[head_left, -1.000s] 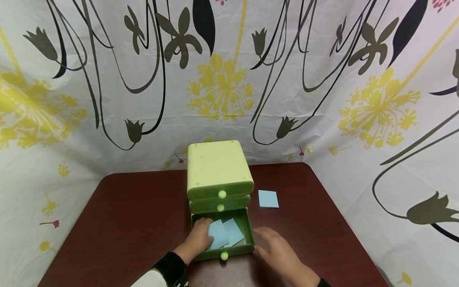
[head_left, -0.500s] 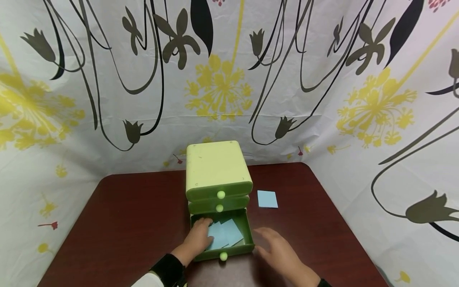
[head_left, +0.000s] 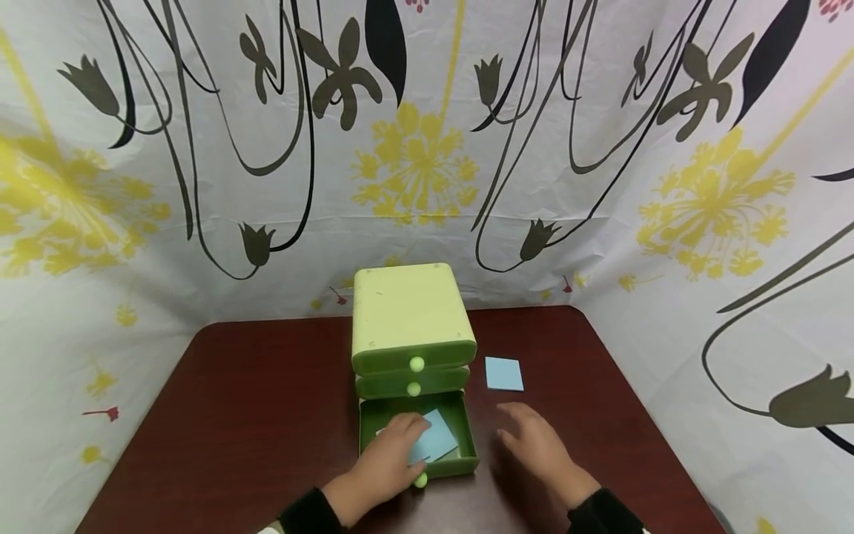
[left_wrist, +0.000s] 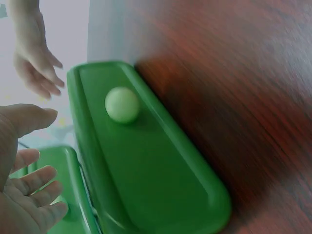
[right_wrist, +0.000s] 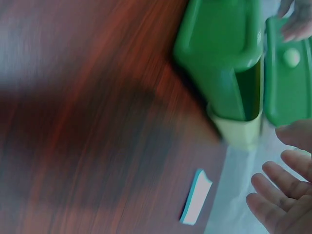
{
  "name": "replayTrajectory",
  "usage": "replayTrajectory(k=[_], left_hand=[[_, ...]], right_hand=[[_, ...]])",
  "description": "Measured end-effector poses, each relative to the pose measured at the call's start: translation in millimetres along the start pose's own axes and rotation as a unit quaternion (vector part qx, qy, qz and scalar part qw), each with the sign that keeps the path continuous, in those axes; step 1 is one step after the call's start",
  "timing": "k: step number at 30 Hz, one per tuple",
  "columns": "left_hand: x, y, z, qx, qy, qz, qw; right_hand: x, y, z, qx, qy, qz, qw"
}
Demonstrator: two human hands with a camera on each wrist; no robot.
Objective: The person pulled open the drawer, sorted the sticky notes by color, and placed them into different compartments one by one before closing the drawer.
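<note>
A small green drawer cabinet point(head_left: 408, 315) stands on a dark red table point(head_left: 267, 415). Its bottom drawer point(head_left: 460, 437) is pulled out, with light blue note sheets point(head_left: 437, 439) inside. My left hand point(head_left: 394, 460) lies over the drawer's front left, fingers straight on the sheets, beside the pale round knob point(head_left: 420, 480) point(left_wrist: 122, 104). My right hand point(head_left: 537, 445) hovers open over the table to the drawer's right, holding nothing. In the left wrist view the drawer front point(left_wrist: 156, 170) fills the frame. The right wrist view shows the cabinet's side point(right_wrist: 219, 58) and my straight fingers point(right_wrist: 278, 200).
A light blue note pad point(head_left: 503, 373) point(right_wrist: 196, 204) lies on the table to the right of the cabinet. The two upper drawers, each with a pale knob point(head_left: 416, 364), are shut. A flowered cloth point(head_left: 427, 148) hangs round the back and sides of the table.
My left hand has slid right across the sheets in the drawer. My right hand has drawn away from the drawer's side, up and to the right. The view has shifted slightly.
</note>
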State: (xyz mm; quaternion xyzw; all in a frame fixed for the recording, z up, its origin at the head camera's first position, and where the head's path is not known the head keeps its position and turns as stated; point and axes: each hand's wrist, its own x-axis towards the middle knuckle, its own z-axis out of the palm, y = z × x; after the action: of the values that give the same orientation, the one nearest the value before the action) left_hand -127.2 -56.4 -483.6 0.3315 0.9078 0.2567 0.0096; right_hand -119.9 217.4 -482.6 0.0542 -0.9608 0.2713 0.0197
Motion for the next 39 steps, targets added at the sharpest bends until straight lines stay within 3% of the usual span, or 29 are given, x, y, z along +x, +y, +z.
replayTrajectory(k=[8,17,24,39], left_hand=[[3.4,21.4,7.8,0.074,-0.034,0.085,0.9930],[9.0,32.1,18.7,0.080,-0.026,0.165,0.9826],[8.1,36.5,23.1,0.096,-0.038,0.199,0.9746],[8.1,39.4,24.1,0.124,-0.034,0.225,0.9659]], right_hand=[[23,30,1,-0.022,0.012,-0.001,1.000],[56,56,10,-0.038,0.006,0.006,0.999],[78,65,14,-0.040,-0.010,0.003,0.999],[104,73,14,-0.052,-0.053,0.020,0.997]])
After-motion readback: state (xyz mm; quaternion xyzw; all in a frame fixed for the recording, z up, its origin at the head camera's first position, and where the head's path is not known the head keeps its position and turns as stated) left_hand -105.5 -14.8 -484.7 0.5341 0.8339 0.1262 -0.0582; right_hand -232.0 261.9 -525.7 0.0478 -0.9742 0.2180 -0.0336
